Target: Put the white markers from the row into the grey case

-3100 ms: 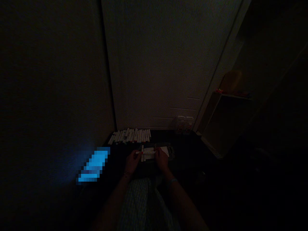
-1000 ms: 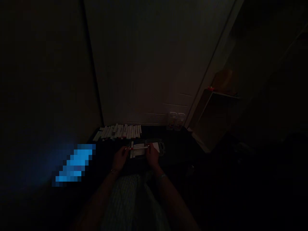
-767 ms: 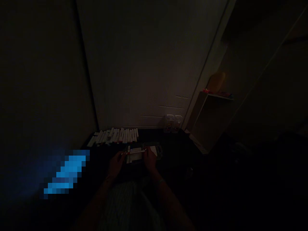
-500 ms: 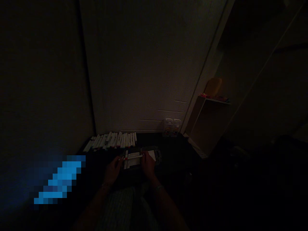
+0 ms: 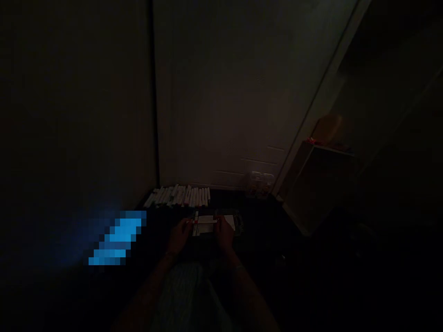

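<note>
In dim light, a white marker with a red band lies level between my two hands. My left hand is closed on its left end, and my right hand pinches its right end. Just beneath is a clear plastic case on the dark table. Inside it are a white sheet or insert and, along the left side, another white marker. My right hand covers part of the case. Beyond my left hand, several white markers lie side by side in a row.
Two clear containers with labels stand by the wall at the table's back right. Farther right is a cabinet with an orange object on top. A bright blue pixelated patch glows at the left.
The view has turned left, so everything sits farther right in the picture. Both hands keep the same hold on the marker over the case.
</note>
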`<state>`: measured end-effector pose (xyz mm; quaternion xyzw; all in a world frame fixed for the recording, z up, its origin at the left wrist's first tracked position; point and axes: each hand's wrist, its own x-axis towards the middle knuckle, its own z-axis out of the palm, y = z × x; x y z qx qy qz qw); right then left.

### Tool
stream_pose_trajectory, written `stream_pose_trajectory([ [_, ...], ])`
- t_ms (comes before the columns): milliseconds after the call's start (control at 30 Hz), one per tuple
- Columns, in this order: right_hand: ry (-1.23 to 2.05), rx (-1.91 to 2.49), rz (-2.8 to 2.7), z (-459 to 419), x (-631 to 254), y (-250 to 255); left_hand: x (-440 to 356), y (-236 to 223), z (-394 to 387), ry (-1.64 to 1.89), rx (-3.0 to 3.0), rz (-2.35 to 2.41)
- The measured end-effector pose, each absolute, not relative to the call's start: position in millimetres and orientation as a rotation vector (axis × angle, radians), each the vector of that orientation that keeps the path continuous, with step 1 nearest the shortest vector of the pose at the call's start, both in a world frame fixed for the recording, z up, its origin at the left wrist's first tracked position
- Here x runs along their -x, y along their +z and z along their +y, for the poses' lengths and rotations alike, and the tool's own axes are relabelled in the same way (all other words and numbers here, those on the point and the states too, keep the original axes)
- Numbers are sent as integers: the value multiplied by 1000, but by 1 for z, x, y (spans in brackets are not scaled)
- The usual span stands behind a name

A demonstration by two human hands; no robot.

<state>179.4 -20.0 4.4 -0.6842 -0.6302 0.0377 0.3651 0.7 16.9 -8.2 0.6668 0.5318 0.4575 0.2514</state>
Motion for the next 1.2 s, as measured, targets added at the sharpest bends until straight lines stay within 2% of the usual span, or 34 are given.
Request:
stream_pose_trajectory([
  [1200,92,1710,-1683,-20,-178,3,-1,-8,11,1255,-1865,1420],
])
